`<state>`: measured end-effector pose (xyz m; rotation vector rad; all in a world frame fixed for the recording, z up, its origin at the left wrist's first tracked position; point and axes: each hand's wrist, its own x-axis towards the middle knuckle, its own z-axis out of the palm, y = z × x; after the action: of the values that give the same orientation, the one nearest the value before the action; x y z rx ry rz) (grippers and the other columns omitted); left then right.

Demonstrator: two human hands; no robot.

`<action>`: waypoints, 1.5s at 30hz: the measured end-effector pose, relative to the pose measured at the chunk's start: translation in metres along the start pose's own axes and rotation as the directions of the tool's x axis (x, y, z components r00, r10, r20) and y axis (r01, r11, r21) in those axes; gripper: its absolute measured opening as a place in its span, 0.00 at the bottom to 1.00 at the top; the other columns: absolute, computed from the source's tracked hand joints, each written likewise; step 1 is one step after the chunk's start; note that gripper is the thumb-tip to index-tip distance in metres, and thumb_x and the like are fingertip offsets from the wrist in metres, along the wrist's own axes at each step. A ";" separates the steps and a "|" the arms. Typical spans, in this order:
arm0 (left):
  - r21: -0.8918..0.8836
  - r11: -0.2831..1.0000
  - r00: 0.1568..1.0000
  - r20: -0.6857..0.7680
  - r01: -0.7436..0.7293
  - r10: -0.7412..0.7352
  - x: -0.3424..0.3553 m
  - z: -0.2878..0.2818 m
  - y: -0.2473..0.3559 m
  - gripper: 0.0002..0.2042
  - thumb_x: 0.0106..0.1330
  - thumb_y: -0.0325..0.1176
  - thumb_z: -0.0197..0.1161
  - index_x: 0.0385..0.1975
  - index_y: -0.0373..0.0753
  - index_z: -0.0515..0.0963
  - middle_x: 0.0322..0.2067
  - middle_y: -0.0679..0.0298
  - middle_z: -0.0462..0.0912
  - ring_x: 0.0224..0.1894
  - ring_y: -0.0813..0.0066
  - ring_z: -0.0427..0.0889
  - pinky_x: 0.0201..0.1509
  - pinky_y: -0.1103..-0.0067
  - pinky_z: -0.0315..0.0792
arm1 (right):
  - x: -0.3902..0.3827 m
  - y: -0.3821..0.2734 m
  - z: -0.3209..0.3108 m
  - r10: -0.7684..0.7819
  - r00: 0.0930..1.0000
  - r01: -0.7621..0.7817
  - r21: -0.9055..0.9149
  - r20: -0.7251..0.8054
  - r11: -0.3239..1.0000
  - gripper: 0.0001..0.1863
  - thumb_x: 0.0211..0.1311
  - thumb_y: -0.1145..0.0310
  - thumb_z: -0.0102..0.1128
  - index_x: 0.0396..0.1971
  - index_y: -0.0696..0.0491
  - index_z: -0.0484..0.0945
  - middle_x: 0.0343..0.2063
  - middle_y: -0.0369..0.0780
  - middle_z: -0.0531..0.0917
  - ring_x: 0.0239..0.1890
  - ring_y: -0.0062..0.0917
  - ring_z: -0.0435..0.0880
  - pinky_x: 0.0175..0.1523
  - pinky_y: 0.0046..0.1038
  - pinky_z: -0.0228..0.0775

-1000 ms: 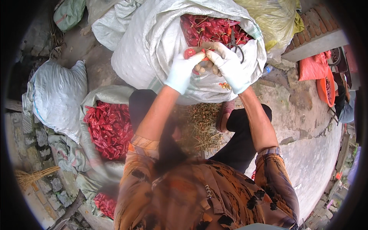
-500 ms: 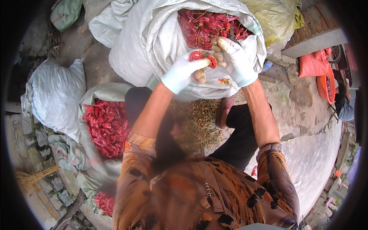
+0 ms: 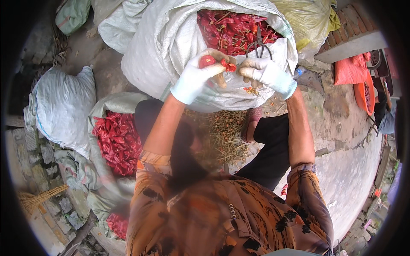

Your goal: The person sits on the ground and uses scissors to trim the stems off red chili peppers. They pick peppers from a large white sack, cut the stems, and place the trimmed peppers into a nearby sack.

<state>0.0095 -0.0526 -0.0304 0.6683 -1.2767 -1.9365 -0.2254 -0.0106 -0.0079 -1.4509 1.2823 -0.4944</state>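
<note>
Red pepper [image 3: 229, 65] in L hand [image 3: 193, 79], right by big sack [image 3: 149, 55]

Both hands have white gloves [image 3: 275, 79] on, w/ tan tips. L hand's fingers pinch the red pepper tight. It's up in the air in front of the big sack, just below the open top. A round red bit [image 3: 207, 62] shows near the L thumb too; can't tell if it's part of the same pepper.

R hand [image 3: 267, 74] is just beside, w/ a small gap btwn it & the pepper. Its fingers are curled & close together. Can't tell if they hold anything.

Scissors [image 3: 259, 48] are just above R hand, loops near the glove, blades pointing up at the pepper pile [image 3: 226, 32] in the big sack. Can't tell if they touch the hand. A few orangey bits [image 3: 250, 90] sit on the sack's front, below R hand.

Down on the floor [image 3: 337, 141], lots of dry stems [image 3: 226, 136] lie btwn the person's legs. On the L is a small open sack [image 3: 121, 101] w/ more peppers [image 3: 116, 143] in it, & next to that a fat white sack [image 3: 64, 109]. Far R: a red bag [image 3: 347, 71], an orange tub [image 3: 358, 98] & part of another person [image 3: 387, 121].
</note>
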 end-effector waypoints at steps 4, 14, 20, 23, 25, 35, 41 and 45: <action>0.053 0.999 1.000 -0.025 -0.001 0.003 0.002 0.000 -0.003 0.11 0.62 0.24 0.59 0.44 0.32 0.74 0.42 0.56 0.81 0.28 0.76 0.82 0.36 0.81 0.77 | 0.006 -0.014 0.004 -0.134 0.941 0.192 0.165 -0.312 0.967 0.16 0.67 0.58 0.57 0.44 0.54 0.78 0.28 0.29 0.78 0.25 0.09 0.70 0.30 0.15 0.63; 0.010 1.000 0.993 -0.118 0.006 -0.005 0.007 -0.004 -0.018 0.11 0.64 0.28 0.61 0.44 0.34 0.75 0.28 0.65 0.81 0.27 0.79 0.81 0.29 0.83 0.74 | 0.013 -0.018 0.032 -0.292 0.891 0.320 0.027 -0.348 0.947 0.14 0.59 0.64 0.64 0.42 0.55 0.80 0.32 0.33 0.83 0.29 0.15 0.76 0.38 0.20 0.70; -0.030 0.997 0.992 -0.107 0.067 -0.070 0.007 -0.009 -0.021 0.13 0.64 0.31 0.62 0.47 0.36 0.75 0.29 0.65 0.82 0.26 0.78 0.81 0.26 0.84 0.72 | 0.015 -0.012 0.033 -0.387 0.839 0.328 -0.213 -0.383 0.921 0.13 0.58 0.64 0.63 0.41 0.55 0.80 0.31 0.37 0.83 0.29 0.19 0.79 0.38 0.23 0.71; -0.067 0.997 0.993 -0.110 0.030 -0.037 0.007 -0.004 -0.020 0.13 0.64 0.30 0.62 0.47 0.36 0.75 0.29 0.65 0.82 0.26 0.78 0.82 0.26 0.83 0.72 | 0.012 -0.017 0.037 -0.374 0.835 0.282 -0.268 -0.404 0.921 0.13 0.58 0.64 0.63 0.40 0.54 0.79 0.29 0.38 0.83 0.28 0.21 0.79 0.37 0.24 0.72; -0.132 0.991 0.993 -0.117 0.016 -0.031 0.007 0.000 -0.018 0.13 0.64 0.30 0.62 0.47 0.36 0.75 0.30 0.64 0.83 0.25 0.78 0.82 0.26 0.83 0.72 | 0.013 -0.017 0.038 -0.367 0.829 0.281 -0.253 -0.422 0.926 0.12 0.59 0.63 0.63 0.39 0.54 0.79 0.28 0.37 0.82 0.27 0.20 0.78 0.35 0.23 0.71; -0.008 0.999 0.993 -0.112 0.034 -0.034 0.006 -0.006 -0.015 0.10 0.64 0.29 0.62 0.43 0.34 0.76 0.29 0.65 0.83 0.25 0.79 0.82 0.25 0.84 0.72 | 0.009 -0.025 0.034 -0.099 0.948 0.150 0.149 -0.304 0.977 0.12 0.62 0.62 0.59 0.38 0.54 0.80 0.22 0.30 0.78 0.22 0.10 0.70 0.25 0.16 0.63; -0.027 0.999 0.993 -0.115 0.031 -0.034 0.003 -0.001 -0.016 0.10 0.64 0.28 0.62 0.42 0.33 0.76 0.28 0.65 0.83 0.24 0.80 0.81 0.24 0.84 0.71 | 0.009 -0.024 0.034 -0.091 0.957 0.166 0.262 -0.276 0.951 0.13 0.62 0.62 0.59 0.41 0.56 0.79 0.20 0.30 0.78 0.20 0.10 0.72 0.24 0.15 0.63; -0.048 0.998 0.991 -0.120 0.045 -0.051 0.004 0.002 -0.010 0.10 0.63 0.28 0.62 0.42 0.33 0.76 0.28 0.65 0.82 0.24 0.80 0.80 0.25 0.84 0.72 | 0.007 -0.019 0.028 -0.061 0.978 0.142 0.419 -0.200 0.897 0.13 0.63 0.64 0.58 0.42 0.57 0.78 0.21 0.31 0.78 0.21 0.10 0.73 0.23 0.15 0.64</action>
<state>0.0029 -0.0522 -0.0389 0.7881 -1.1482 -1.9266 -0.1913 -0.0083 -0.0021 -1.1169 1.1470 -0.9391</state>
